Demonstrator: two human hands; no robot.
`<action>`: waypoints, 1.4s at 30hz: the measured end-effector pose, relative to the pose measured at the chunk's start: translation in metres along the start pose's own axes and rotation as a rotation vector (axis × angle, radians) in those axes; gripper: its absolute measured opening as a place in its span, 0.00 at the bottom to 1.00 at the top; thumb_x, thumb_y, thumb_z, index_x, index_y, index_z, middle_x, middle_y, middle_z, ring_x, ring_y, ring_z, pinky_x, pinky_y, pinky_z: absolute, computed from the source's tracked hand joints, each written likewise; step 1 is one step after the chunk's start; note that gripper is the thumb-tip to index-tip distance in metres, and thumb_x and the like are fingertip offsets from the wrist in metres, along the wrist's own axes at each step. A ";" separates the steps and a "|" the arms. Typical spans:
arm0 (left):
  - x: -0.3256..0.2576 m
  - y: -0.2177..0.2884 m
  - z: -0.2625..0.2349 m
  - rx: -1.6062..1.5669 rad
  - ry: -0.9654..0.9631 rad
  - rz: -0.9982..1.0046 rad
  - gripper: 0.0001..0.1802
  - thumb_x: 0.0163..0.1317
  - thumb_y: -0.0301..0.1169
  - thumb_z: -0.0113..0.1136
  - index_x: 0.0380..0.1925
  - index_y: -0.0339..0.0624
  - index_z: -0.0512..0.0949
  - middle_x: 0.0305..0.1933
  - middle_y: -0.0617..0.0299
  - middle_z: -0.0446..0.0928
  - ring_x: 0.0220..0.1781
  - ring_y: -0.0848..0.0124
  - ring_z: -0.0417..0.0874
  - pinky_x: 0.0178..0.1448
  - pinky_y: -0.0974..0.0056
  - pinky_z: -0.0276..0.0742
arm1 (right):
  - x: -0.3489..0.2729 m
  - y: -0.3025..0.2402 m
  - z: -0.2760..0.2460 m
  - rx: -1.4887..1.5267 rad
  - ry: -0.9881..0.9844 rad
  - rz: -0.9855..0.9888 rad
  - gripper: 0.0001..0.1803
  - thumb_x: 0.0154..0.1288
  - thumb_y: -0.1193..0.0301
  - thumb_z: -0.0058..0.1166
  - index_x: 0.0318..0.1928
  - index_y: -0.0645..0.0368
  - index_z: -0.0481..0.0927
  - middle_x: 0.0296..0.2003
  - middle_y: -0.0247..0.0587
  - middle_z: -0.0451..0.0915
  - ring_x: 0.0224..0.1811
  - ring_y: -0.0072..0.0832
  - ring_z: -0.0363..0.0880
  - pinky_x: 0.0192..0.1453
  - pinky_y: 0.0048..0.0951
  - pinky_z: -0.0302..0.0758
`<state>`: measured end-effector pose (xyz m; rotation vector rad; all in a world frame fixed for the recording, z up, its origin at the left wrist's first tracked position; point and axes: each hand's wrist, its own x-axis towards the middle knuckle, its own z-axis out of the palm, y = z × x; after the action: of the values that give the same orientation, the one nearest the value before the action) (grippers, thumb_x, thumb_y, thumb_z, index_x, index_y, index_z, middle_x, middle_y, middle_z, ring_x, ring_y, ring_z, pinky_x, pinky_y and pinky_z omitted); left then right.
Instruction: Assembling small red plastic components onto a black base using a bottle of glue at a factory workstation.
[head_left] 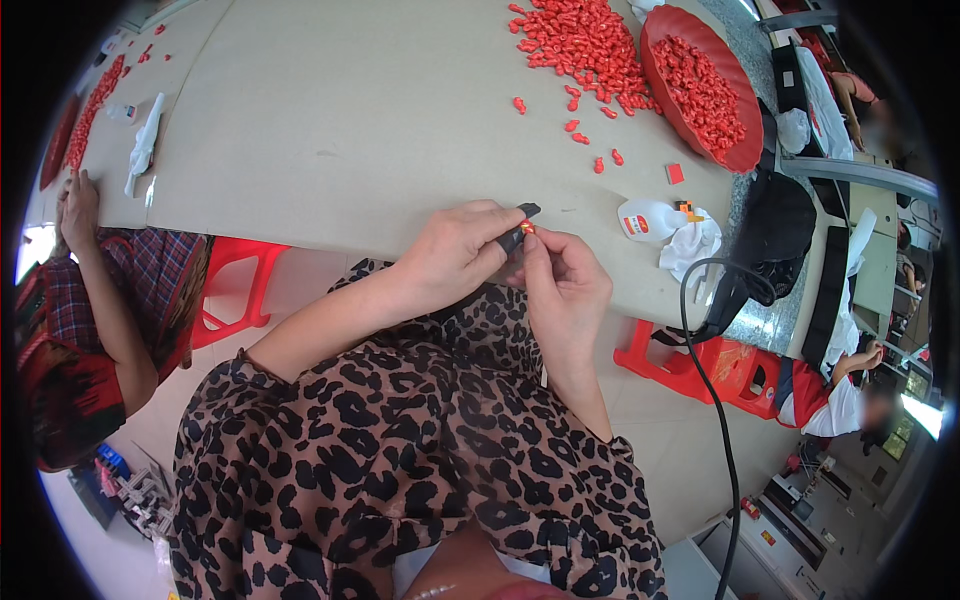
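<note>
Just past the table's near edge, my two hands meet over my lap. My left hand (455,248) is closed around a small black tool (511,240), whose dark end sticks out past the fingers; its exact kind is hidden. My right hand (568,278) pinches a small red figurine (528,228) with a touch of gold, right against the tool. Beyond them on the table lies a heap of similar red figurines (590,45), several of them scattered singly. A scalloped red bowl (752,110) beside the heap is tilted and holds more.
To the right sit a white plastic bottle (648,220), a crumpled white cloth (692,245), a small red square (675,173) and a black bag (775,230). A black cable (715,385) hangs down at right. Red stools (700,365) flank me. Another person's hand (78,212) rests at the far left.
</note>
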<state>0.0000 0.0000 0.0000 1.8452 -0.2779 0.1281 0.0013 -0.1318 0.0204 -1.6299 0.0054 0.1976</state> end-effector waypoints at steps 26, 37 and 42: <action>-0.005 -0.004 -0.003 0.032 0.009 0.016 0.18 0.42 0.15 0.49 0.38 0.34 0.73 0.30 0.55 0.74 0.30 0.67 0.76 0.33 0.71 0.72 | 0.001 0.015 0.004 -0.238 0.045 -0.250 0.04 0.49 0.83 0.50 0.28 0.66 0.73 0.25 0.44 0.74 0.23 0.26 0.73 0.27 0.22 0.70; -0.004 -0.003 0.001 0.027 0.042 0.074 0.15 0.42 0.21 0.50 0.35 0.32 0.71 0.26 0.53 0.72 0.27 0.61 0.74 0.30 0.64 0.71 | 0.002 0.016 0.000 -0.129 0.037 -0.165 0.03 0.51 0.81 0.50 0.29 0.67 0.74 0.24 0.42 0.73 0.21 0.23 0.72 0.25 0.20 0.70; -0.005 -0.005 0.002 0.028 0.026 0.073 0.16 0.41 0.21 0.51 0.35 0.31 0.71 0.27 0.53 0.72 0.26 0.61 0.74 0.29 0.65 0.71 | -0.001 0.014 0.001 -0.097 0.033 -0.134 0.03 0.52 0.81 0.49 0.29 0.67 0.73 0.24 0.41 0.73 0.20 0.21 0.72 0.23 0.19 0.70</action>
<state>-0.0033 0.0004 -0.0065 1.8605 -0.3273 0.2076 -0.0014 -0.1316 0.0066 -1.7233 -0.0891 0.0692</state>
